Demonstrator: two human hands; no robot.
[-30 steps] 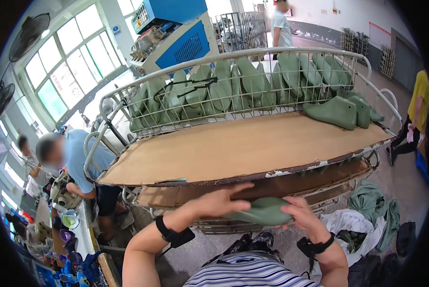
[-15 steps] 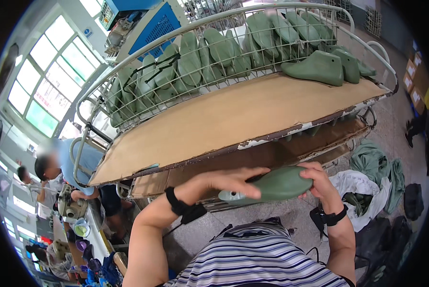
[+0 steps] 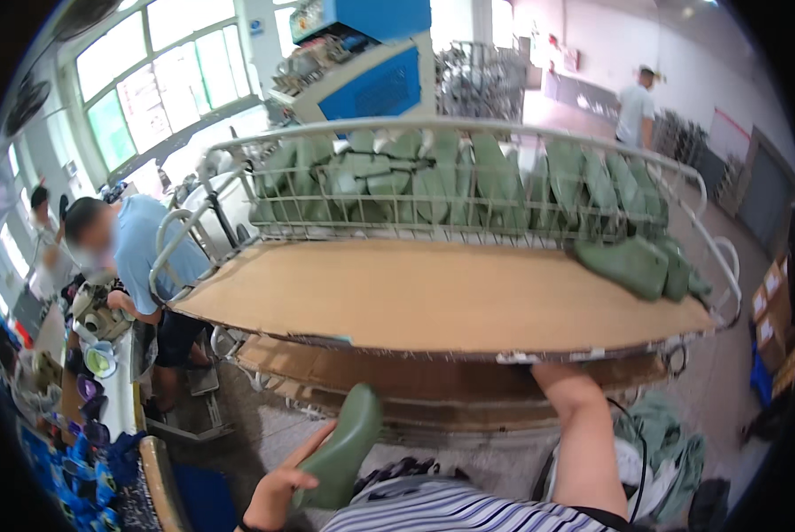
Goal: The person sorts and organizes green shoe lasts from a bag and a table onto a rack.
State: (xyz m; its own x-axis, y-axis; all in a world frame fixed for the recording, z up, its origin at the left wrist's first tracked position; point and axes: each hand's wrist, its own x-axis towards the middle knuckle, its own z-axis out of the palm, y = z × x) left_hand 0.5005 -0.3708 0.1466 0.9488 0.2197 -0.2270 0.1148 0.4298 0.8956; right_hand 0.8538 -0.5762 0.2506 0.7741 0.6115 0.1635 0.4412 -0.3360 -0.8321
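At the lower middle, my left hand [image 3: 293,479] is closed around a green shoe last [image 3: 348,439], which stands tilted, one end up, in front of the cart. My right forearm [image 3: 588,434] reaches forward under the cart's top shelf [image 3: 450,293]. The edge of that shelf hides my right hand, so its fingers and anything in them cannot be seen. The lower shelf [image 3: 397,368], lined with brown cardboard, is the surface nearest to it.
A wire basket [image 3: 397,232] along the cart's back holds several green lasts. More lasts [image 3: 623,266] lie at the shelf's right end. A person in light blue [image 3: 153,253] bends over a bench at left. Bags and cloth [image 3: 668,434] lie on the floor at right.
Both hands were on the last; now only the left holds it, lower and further left. My right hand has gone under the top shelf. The view has tilted up.
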